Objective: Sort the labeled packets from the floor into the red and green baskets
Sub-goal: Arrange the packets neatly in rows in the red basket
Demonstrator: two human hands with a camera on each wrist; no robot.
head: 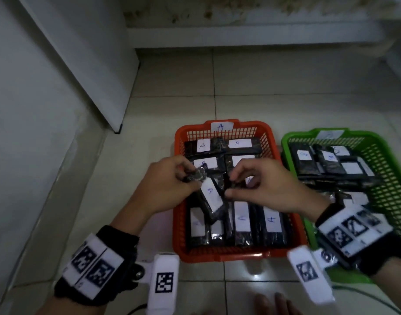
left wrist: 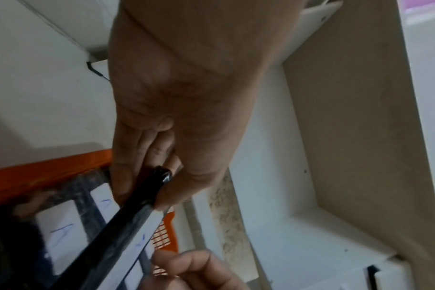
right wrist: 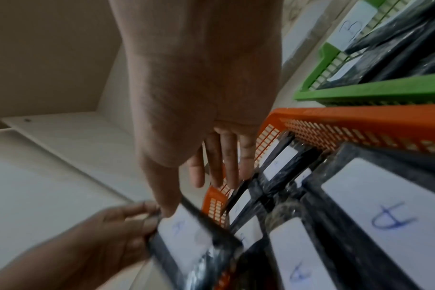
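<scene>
Both baskets sit nearly full; your left hand point(head: 170, 178) pinches one black A-labelled packet point(head: 212, 196) over the red plastic basket point(head: 226, 254), right fingers point(head: 237, 172) curled at its edge, grip unclear, no packets visible on the tiled floor point(head: 176, 92).

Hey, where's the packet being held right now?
In the head view, the held packet hangs tilted over the red basket, pinched by the left hand, beside the right hand.

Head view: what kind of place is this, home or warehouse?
Most likely a room in a home, worked at floor level. Pale tiled floor, white cabinet panel standing on it, and a stained wall base behind. The red basket and green basket sit directly on the tiles.
</scene>
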